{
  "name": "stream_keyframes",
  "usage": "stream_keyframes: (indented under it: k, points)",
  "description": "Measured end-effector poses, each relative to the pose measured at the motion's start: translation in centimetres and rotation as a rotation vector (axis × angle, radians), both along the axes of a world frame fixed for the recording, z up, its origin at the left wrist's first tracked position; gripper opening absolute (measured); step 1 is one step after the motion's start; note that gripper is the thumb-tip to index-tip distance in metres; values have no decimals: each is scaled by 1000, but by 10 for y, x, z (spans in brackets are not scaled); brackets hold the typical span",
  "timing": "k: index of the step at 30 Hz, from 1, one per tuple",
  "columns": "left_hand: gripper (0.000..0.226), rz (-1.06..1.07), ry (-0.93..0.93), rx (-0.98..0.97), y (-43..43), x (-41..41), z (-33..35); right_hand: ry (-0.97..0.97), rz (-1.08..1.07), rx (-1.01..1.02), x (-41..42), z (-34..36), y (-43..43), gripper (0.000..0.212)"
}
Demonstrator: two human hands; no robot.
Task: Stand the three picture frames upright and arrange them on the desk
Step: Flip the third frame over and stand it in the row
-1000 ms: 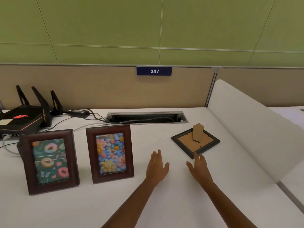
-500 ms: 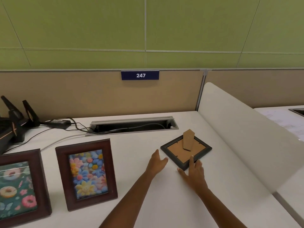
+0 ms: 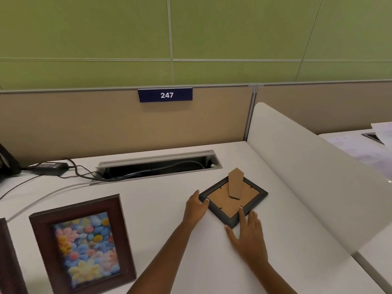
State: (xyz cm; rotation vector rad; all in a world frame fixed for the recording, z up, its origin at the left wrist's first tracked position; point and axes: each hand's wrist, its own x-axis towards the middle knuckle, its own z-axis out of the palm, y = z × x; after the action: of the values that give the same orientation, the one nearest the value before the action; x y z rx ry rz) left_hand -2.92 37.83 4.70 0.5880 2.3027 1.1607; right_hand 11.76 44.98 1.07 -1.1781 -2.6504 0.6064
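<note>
Done: your floral frame stands upright at the near left of the bench. A third frame shows only as a sliver at the left edge of the view. It looks upright too, though you cannot confirm that from here.
Left to do: the black frame lies face down on the right part of the bench, its cardboard back up and its easel flap raised.
Left hand: it is curled round the black frame's left corner, with the thumb on the rim.
Right hand: your fingers are straight and resting on the near edge, gripping nothing.
Progress: by my reckoning you are about two thirds through. You have this one frame to lift, stand up and line up with the others.
</note>
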Motion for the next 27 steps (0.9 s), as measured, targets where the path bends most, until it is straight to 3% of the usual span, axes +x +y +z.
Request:
stream_keyframes:
  k: [9, 18, 20, 23, 27]
  points:
    - [44, -21, 121, -136, 4, -4, -8, 46, -13, -13, 1, 0, -2, 132]
    - [38, 29, 135, -129, 1, 3, -10, 54, -36, -14, 2, 3, -1, 132]
    - [38, 52, 105, -127, 1, 6, -10, 58, -31, -39, 3, 4, -1, 118]
    - [38, 105, 13, -83, 5, 11, -8, 69, -24, -60, 3, 4, -1, 67]
    - [35, 191, -283, 141, 7, 17, -1, 123, -10, -83, 4, 3, 0, 60]
